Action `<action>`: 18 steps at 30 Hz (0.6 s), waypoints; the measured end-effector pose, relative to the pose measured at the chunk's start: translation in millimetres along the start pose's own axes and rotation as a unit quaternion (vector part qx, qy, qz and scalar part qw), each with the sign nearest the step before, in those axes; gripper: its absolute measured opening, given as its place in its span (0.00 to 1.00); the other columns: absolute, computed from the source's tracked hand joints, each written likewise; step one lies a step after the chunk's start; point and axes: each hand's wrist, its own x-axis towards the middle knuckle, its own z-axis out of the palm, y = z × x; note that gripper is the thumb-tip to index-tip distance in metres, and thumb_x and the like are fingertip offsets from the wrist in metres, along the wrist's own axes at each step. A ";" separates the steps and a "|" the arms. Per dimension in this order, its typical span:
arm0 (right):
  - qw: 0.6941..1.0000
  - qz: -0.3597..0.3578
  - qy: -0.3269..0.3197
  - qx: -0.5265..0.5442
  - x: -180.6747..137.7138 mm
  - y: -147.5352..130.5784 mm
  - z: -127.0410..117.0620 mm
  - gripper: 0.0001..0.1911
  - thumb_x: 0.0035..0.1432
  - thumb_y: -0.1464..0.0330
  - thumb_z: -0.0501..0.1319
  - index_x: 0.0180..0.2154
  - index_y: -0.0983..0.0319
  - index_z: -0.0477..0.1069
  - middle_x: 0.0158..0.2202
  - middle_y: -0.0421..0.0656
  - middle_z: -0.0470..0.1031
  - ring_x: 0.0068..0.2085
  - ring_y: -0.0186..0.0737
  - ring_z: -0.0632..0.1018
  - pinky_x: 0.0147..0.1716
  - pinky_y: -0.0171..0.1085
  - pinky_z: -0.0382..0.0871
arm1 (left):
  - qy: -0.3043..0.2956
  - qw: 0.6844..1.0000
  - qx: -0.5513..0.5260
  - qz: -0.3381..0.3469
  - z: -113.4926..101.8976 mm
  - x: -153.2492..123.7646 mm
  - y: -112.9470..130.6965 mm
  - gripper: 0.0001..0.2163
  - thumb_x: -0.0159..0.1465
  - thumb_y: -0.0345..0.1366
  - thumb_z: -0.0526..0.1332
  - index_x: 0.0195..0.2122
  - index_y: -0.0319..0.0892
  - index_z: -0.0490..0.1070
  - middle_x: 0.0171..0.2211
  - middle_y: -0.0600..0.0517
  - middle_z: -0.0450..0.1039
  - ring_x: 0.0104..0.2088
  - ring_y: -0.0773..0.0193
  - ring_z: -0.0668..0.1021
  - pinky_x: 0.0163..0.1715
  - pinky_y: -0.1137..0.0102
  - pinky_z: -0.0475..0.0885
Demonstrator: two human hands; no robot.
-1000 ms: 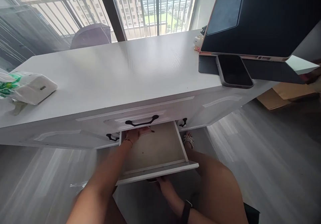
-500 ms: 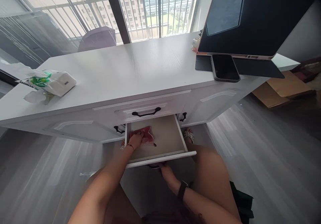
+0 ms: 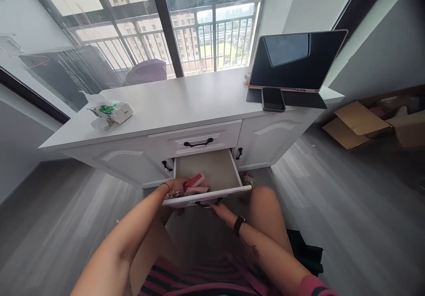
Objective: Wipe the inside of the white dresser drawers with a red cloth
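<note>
A white drawer [image 3: 215,167] stands pulled out from the cabinet. My left hand [image 3: 178,183] reaches into its front left part, fingers closed round a small red pouch or cloth piece [image 3: 194,181] whose exact kind is unclear. Just in front lies a pale pink rolled or flat piece [image 3: 198,190]. Some shiny, beaded-looking stuff [image 3: 172,194] is below my left wrist, too small to name. At the drawer's front, the fingers of my right hand [image 3: 223,213] are curled at the dark drawer handle [image 3: 207,203], their tips partly hidden.
Above the drawer is a closed one with a black handle [image 3: 198,143]. On the white cabinet top [image 3: 186,103] are a tissue pack [image 3: 116,112], a phone [image 3: 273,99] and a propped tablet [image 3: 295,61]. An opened cardboard box [image 3: 360,119] sits on the floor at right. My knees flank the drawer.
My left hand has moved toward the drawer's front; the red piece, spread flat before, is now gathered in it. The pink piece and beaded stuff now show. The view has tilted up.
</note>
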 end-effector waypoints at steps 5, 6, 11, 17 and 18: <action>0.987 -0.091 -0.050 -0.120 -27.5 -19.5 -25.3 0.13 0.53 0.63 0.62 0.21 0.64 0.71 0.21 0.42 0.71 0.25 0.37 0.70 0.30 0.36 0.62 | 0.041 0.982 -0.173 0.058 -23.0 -69.6 7.6 0.25 0.45 0.24 0.60 0.47 0.40 0.69 0.35 0.54 0.74 0.35 0.64 0.74 0.34 0.74 0.67; 0.974 -0.155 -0.041 -0.162 -34.4 -25.7 -32.3 0.13 0.55 0.63 0.61 0.23 0.63 0.72 0.23 0.42 0.73 0.27 0.38 0.71 0.32 0.36 0.63 | 0.073 0.962 -0.251 0.073 -21.9 -85.4 6.0 0.26 0.45 0.24 0.61 0.49 0.41 0.68 0.38 0.52 0.75 0.38 0.63 0.75 0.37 0.73 0.68; 0.851 -0.390 0.094 -0.340 -56.4 -57.2 -79.5 0.17 0.64 0.59 0.50 0.39 0.61 0.72 0.36 0.46 0.75 0.37 0.41 0.74 0.39 0.38 0.64 | 0.260 0.785 -0.558 0.069 25.5 -150.5 -14.9 0.22 0.47 0.25 0.63 0.44 0.47 0.71 0.38 0.52 0.76 0.33 0.63 0.78 0.35 0.70 0.73; 0.748 -0.384 0.128 -0.526 -41.8 -60.4 -121.1 0.17 0.62 0.56 0.54 0.40 0.60 0.74 0.39 0.47 0.76 0.42 0.44 0.75 0.42 0.40 0.62 | 0.393 0.564 -0.726 -0.005 129.6 -174.3 -39.9 0.13 0.45 0.29 0.57 0.31 0.49 0.74 0.28 0.55 0.78 0.35 0.60 0.80 0.45 0.63 0.74; 0.744 -0.380 0.130 -0.534 -39.3 -58.4 -122.0 0.17 0.62 0.56 0.54 0.39 0.60 0.74 0.38 0.46 0.77 0.41 0.43 0.75 0.42 0.40 0.62 | 0.412 0.534 -0.738 0.010 143.6 -175.2 -40.2 0.12 0.46 0.30 0.58 0.31 0.51 0.74 0.28 0.56 0.79 0.37 0.61 0.80 0.46 0.64 0.73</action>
